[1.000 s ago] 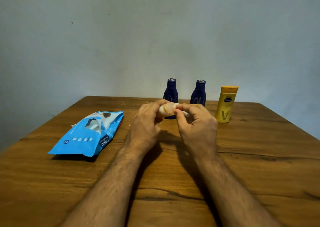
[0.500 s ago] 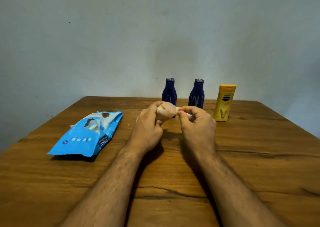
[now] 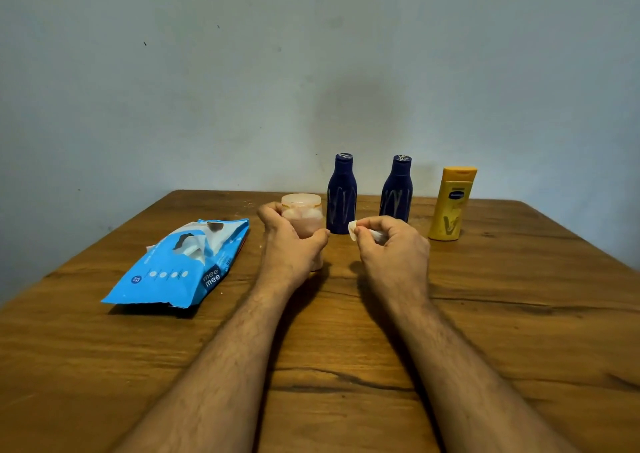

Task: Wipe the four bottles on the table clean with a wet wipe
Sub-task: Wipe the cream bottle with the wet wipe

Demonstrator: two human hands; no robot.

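My left hand (image 3: 289, 244) gripped a pale pink bottle (image 3: 302, 215) with a translucent cap, fingers and thumb curled round its body, bottle upright with its base on the wooden surface (image 3: 519, 331). My right hand (image 3: 391, 248) pinched a small bunched white wet wipe (image 3: 353, 230) between thumb and fingertips, the other fingers curled in; that grip was closed on the wipe, held just right of the pink bottle and not touching it. No readable label on the pink bottle.

Behind the hands stood two dark blue bottles: the left blue bottle (image 3: 341, 194) just beside the pink one, the right blue bottle (image 3: 397, 191) further right. Both carried pale streaky markings on the front, no legible text. A yellow bottle (image 3: 452, 203) stood upright at the far right, well apart from my hands, with a dark blue oval logo near the top and a large "V" mark lower down; the logo lettering was too small to read.

To the left lay a blue and white wipes pack (image 3: 180, 265), flat on the surface, printed "mee mee" in white on a dark patch, plus a "72" in a small circle and a row of white dots. White wipe material showed at its opening.
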